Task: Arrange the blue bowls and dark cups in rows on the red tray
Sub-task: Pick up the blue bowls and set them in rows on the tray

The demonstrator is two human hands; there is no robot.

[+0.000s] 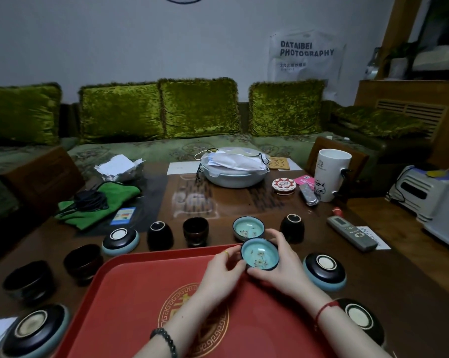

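Observation:
A red tray with a gold emblem lies before me on the wooden table. My left hand and my right hand both grip an upright blue bowl at the tray's far right corner. A second upright blue bowl stands just behind it on the table. Upturned blue bowls rest at the far left, near left, right and near right. Dark cups stand around the tray: two upturned, one upright, two on the left.
Behind the cups sit a lidded white dish, a green cloth with a black cable, a white mug, a remote control and a small round tin. A green sofa with cushions runs along the far side.

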